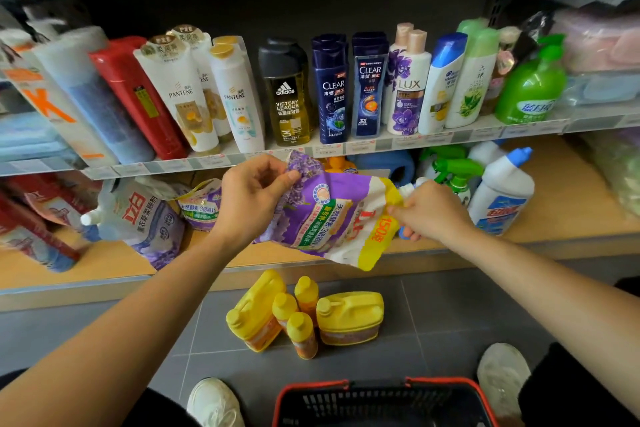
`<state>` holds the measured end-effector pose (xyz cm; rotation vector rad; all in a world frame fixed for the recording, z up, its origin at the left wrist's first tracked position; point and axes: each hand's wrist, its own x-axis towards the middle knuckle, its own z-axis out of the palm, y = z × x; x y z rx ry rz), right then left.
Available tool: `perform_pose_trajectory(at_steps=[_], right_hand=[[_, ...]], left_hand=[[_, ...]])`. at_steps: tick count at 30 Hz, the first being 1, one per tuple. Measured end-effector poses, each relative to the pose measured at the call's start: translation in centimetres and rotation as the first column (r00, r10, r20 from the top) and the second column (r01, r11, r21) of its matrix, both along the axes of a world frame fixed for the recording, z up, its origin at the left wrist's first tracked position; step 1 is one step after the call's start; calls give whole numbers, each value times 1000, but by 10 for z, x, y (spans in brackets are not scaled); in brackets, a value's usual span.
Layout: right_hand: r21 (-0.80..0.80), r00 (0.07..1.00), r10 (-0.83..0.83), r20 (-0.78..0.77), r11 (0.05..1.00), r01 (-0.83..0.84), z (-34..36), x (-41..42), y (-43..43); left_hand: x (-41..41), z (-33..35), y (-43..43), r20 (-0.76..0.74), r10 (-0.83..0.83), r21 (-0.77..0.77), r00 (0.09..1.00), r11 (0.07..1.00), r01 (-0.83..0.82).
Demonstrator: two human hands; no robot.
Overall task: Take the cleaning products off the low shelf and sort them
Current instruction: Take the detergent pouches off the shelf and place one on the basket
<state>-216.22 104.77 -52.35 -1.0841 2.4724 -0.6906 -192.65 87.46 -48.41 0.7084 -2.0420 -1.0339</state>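
Over the low shelf, front edge: purple detergent pouch, lifted clear.
Left hand: pinches the pouch's top corner.
Right hand: grips its yellow end.
Floor: yellow bottles clustered.

The bottom edge cuts off the red basket. The purple pouch hides most of a blue jug on the low shelf, and the price labels are too blurred to read.
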Motion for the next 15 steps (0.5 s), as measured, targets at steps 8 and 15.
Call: perform_pose_trajectory(at_steps=[8,15], right_hand=[[-537,914,381,138,804,-254,29,35,-17],[-578,884,431,180,774,-260,34,44,-13]], left_hand=[[-11,16,32,182,-138,-315,974,930,190],[-10,20,44,135,-144,-276,980,945,177]])
